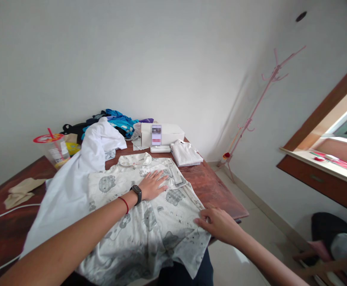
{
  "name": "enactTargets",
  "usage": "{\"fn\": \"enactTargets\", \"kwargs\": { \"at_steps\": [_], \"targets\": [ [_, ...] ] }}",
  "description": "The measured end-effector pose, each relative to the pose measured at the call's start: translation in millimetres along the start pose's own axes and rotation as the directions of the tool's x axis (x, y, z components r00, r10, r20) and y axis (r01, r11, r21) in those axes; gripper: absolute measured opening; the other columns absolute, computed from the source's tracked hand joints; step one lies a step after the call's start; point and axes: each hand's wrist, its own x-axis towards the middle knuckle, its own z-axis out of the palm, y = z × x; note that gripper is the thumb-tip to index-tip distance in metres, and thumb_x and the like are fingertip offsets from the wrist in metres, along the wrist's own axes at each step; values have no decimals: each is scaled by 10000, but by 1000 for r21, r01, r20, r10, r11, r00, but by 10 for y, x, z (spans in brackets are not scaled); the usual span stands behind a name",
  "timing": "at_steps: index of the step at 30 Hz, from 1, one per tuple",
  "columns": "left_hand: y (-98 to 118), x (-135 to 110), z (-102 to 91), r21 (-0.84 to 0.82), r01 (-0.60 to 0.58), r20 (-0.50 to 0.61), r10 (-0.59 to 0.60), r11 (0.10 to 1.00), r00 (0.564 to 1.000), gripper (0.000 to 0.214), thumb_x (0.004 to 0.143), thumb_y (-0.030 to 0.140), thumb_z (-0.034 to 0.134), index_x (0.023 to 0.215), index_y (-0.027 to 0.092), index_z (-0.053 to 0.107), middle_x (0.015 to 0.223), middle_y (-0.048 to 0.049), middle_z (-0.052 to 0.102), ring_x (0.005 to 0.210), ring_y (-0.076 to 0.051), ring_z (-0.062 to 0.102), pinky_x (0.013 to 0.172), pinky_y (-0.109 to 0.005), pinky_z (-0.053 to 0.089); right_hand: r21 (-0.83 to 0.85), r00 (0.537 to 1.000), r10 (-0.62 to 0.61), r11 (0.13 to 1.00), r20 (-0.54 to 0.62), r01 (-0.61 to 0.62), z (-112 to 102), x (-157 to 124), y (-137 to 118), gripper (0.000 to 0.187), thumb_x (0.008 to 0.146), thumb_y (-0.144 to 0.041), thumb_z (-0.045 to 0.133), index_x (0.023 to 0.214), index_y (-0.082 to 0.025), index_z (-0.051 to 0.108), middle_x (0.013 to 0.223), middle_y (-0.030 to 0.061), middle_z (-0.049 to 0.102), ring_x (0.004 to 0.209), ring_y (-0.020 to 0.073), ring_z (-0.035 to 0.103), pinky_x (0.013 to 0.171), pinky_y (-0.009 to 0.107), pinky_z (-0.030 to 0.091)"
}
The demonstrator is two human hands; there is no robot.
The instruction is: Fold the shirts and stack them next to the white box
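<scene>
A white shirt with a grey cartoon print lies spread on the dark wooden table, its collar toward the wall. My left hand rests flat and open on the upper chest of the shirt; a black watch and a red string sit on that wrist. My right hand lies at the shirt's right edge near the table edge, fingers curled and pinching the fabric.
A plain white garment lies left of the shirt. A folded white cloth, a white box, a clothes pile and a drink cup stand at the back. A pink coat rack stands in the corner.
</scene>
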Motion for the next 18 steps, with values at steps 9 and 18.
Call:
{"fn": "enactTargets", "kwargs": {
  "at_steps": [9, 18],
  "targets": [
    [12, 33, -31, 8, 7, 44, -7, 1000, 999, 619, 997, 617, 341, 1536, 318, 399, 1658, -68, 258, 1522, -336, 220, 1202, -575, 185, 49, 997, -73, 996, 4, 72, 31, -223, 126, 374, 968, -430, 510, 736, -214, 710, 898, 64, 611, 802, 211, 638, 708, 295, 406],
    [17, 62, -31, 40, 0, 73, -3, 999, 997, 638, 1005, 621, 294, 1559, 310, 356, 1667, -71, 231, 1528, -332, 197, 1207, -561, 152, 171, 1000, -20, 985, -16, 22, -27, -156, 300, 437, 937, -525, 545, 687, -206, 706, 818, 48, 604, 736, 191, 591, 686, 291, 406]
  ]
}}
